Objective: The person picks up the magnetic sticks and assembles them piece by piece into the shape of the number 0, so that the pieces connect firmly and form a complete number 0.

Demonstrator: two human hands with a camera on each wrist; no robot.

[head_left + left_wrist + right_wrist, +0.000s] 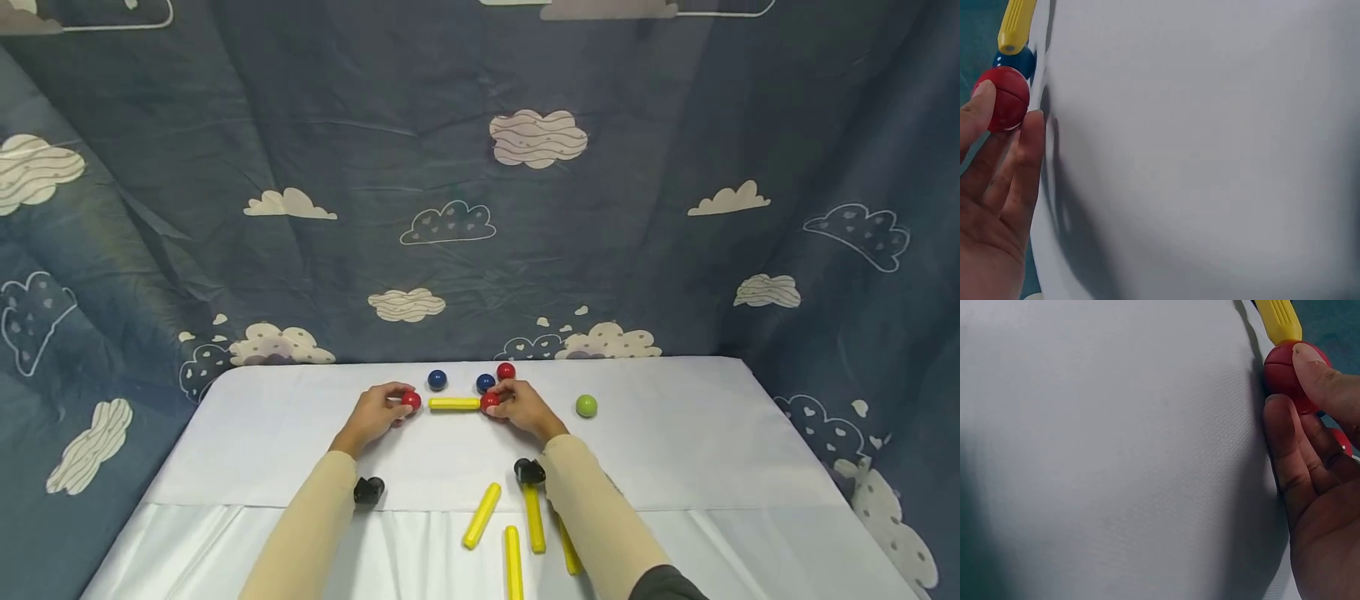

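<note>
Between thumb and fingers my left hand (381, 408) pinches a red ball (1009, 100), just off the left end of a yellow rod (453, 404). A second red ball (1285, 374) touches the rod's right end, and my right hand (523, 406) pinches it. In the left wrist view a small gap separates the left ball from the rod (1017, 25), with a blue ball (1017, 61) showing behind. Beyond the rod lie one blue ball (437, 380) and another blue ball (485, 383). Next to the latter is a third red ball (506, 371).
A green ball (587, 406) lies right of my right hand. Nearer on the white-covered table (712, 467) are several loose yellow rods (482, 515), some close to my right forearm. A dark cloud-patterned cloth (450, 283) hangs behind the table's far edge.
</note>
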